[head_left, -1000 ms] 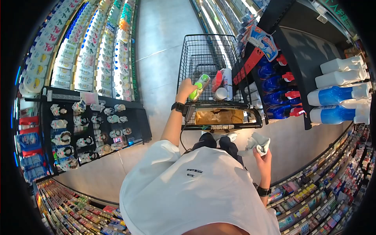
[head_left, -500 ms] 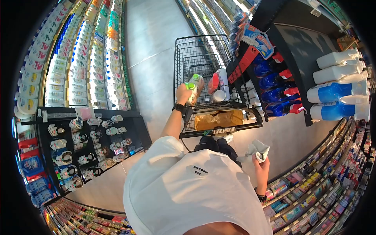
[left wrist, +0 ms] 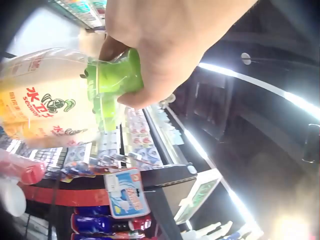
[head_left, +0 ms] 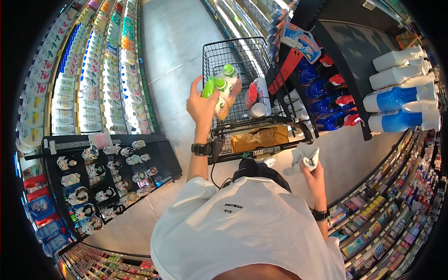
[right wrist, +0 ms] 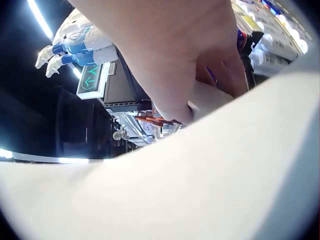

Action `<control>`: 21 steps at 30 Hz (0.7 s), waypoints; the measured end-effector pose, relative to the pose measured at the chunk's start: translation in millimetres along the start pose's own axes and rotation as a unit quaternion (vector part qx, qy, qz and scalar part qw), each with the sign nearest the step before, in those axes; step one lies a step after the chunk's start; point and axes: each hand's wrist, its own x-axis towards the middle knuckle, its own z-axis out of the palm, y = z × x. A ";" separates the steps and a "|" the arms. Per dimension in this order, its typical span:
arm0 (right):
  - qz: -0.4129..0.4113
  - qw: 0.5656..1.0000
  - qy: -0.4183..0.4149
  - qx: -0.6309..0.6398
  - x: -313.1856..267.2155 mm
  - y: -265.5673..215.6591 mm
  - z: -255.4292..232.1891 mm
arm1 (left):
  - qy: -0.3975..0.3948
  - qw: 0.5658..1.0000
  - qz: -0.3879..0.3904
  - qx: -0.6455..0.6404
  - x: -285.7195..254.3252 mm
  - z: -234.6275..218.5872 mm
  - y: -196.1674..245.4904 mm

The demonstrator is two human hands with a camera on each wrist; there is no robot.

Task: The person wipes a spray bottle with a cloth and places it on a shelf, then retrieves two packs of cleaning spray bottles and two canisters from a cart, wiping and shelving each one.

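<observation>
Gripped at a green cap, a pack of bottles [head_left: 225, 95] hangs from my left hand [head_left: 200, 111] over the near left side of the black wire cart [head_left: 239, 44]. The left wrist view shows the thumb and a finger of this hand [left wrist: 160, 50] around the green top of a bottle [left wrist: 45, 97] with an orange and white label. To the right of the cart handle, my right hand [head_left: 315, 179] holds a crumpled pale cloth [head_left: 305, 157]. In the right wrist view a white sleeve hides much of that hand [right wrist: 170, 55].
Inside the cart lie a red-capped item [head_left: 251, 94] and a white canister [head_left: 257, 110]; a brown package [head_left: 259, 139] sits below the handle. Shelves [head_left: 60, 107] line the left side. Blue bottles [head_left: 399, 100] stand on a black rack at the right.
My left hand has raised the green-capped bottles from inside the cart to above its left rim, closer to the head camera. My right hand still holds the cloth.
</observation>
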 end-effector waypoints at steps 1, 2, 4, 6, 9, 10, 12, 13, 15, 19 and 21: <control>-0.005 1.000 0.007 0.007 5.9 -0.2 1.6 | -0.002 0.999 0.008 -0.033 -3.8 -10.6 17.6; -0.040 0.997 0.018 0.062 11.5 -3.2 8.9 | -0.017 0.999 0.028 -0.043 -8.1 -19.8 34.6; -0.013 0.994 0.024 0.103 26.8 -0.9 13.5 | -0.046 0.995 0.069 -0.061 -18.7 -34.5 65.2; 0.011 0.990 0.020 0.142 41.4 -5.4 16.0 | -0.053 0.986 0.134 -0.083 -33.3 -41.1 85.4; -0.035 0.965 0.026 0.258 55.4 -17.3 23.1 | -0.069 0.964 0.225 -0.122 -60.8 -48.3 119.2; -0.044 0.958 0.036 0.280 58.5 -16.5 24.8 | -0.076 0.954 0.255 -0.136 -71.7 -50.7 131.3; -0.041 0.956 -0.001 0.290 59.7 -12.9 21.6 | -0.086 0.942 0.295 -0.138 -97.3 -58.3 157.7; -0.034 0.955 -0.016 0.294 59.5 -14.5 18.6 | -0.091 0.932 0.319 -0.143 -110.9 -58.9 169.5; 0.002 0.947 -0.113 0.301 61.9 7.9 4.3 | -0.095 0.912 0.375 -0.135 -139.3 -59.4 188.2; 0.065 0.842 -0.193 0.499 9.5 -1.1 -27.5 | -0.144 0.884 0.376 -0.240 -208.0 -32.1 215.3; 0.092 0.808 -0.239 0.530 -3.8 40.9 -57.0 | -0.192 0.837 0.443 -0.259 -241.0 -13.1 229.7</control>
